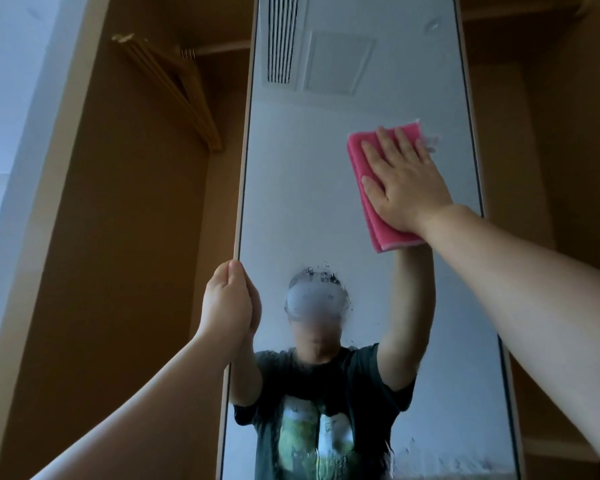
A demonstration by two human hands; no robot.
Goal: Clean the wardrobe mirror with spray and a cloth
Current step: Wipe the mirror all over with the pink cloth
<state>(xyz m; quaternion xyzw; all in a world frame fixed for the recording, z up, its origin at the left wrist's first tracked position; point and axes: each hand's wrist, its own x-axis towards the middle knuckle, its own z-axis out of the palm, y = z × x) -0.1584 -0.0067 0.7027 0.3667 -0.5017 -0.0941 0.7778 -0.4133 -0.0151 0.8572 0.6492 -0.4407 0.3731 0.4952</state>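
Observation:
The tall wardrobe mirror [305,188] fills the middle of the head view, framed in pale wood. My right hand [404,181] lies flat, fingers spread, pressing a folded pink cloth [368,206] against the glass at the upper right. My left hand [227,301] is closed around the mirror's left edge at mid height. Wet spray streaks and droplets [321,292] cover the glass below the cloth, down to the bottom. No spray bottle is in view.
The wardrobe's brown interior [129,237] opens on both sides of the mirror. Wooden hangers [184,98] hang from a rail at the upper left. A shelf runs along the upper right. The glass reflects a person in a dark T-shirt and a ceiling vent.

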